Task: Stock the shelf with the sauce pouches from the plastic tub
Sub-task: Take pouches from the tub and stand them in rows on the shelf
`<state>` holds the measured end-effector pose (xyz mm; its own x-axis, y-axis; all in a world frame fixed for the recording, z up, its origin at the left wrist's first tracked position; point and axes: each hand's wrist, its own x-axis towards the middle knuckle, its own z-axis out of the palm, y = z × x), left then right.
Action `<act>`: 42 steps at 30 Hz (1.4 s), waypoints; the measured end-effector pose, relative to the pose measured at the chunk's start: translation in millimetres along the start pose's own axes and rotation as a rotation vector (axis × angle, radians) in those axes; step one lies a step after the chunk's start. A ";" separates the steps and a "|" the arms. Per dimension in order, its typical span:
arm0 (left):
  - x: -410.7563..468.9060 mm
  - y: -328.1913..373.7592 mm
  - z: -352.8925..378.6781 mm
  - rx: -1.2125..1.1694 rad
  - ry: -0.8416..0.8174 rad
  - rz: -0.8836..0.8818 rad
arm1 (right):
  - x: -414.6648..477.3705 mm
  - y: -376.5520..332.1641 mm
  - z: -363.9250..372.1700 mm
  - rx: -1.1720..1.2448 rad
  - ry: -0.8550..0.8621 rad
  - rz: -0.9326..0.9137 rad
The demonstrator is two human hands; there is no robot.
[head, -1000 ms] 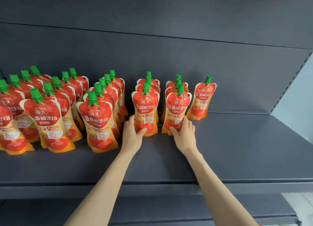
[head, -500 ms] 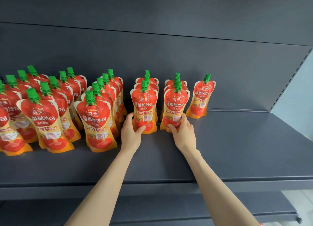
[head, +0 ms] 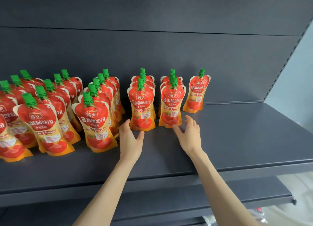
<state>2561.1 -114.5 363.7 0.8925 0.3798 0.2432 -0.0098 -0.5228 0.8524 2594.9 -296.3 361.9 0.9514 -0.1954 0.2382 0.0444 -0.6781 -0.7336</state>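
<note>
1. Two bare forearms rise from the bottom edge of the frame toward its centre, the left one from the lower left-centre, the right one from the lower right-centre, both nearly straight.
2. The bare left hand (head: 130, 141) sits just left of the frame's centre, palm turned inward, fingers extended together and pointing up, thumb spread out to the right; it is holding nothing.
3. The bare right hand (head: 189, 136) sits just right of centre, fingers loosely spread and slightly curled, thumb reaching up and to the left; it too grips nothing.
4. The two hands are level with each other and apart, palms roughly facing.
</note>
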 end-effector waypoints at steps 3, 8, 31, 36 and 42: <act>-24.0 6.7 -2.0 0.022 -0.048 0.088 | -26.9 8.1 -20.0 0.070 0.052 -0.036; -69.6 38.2 6.1 -0.066 -0.234 0.247 | -81.1 31.6 -71.3 0.117 0.173 -0.061; -504.5 76.7 240.7 0.002 -1.271 0.274 | -431.8 352.9 -308.0 0.055 0.322 0.656; -533.1 58.0 296.9 0.162 -1.390 0.242 | -438.8 413.3 -301.8 0.087 0.331 0.756; -544.6 5.3 383.9 0.304 -1.410 0.118 | -430.0 504.9 -263.9 0.193 0.320 0.933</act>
<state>2248.2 -617.2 58.0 0.5886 -0.6361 -0.4989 -0.1794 -0.7045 0.6867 2127.8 -741.6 57.1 0.5056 -0.7904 -0.3459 -0.6014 -0.0355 -0.7981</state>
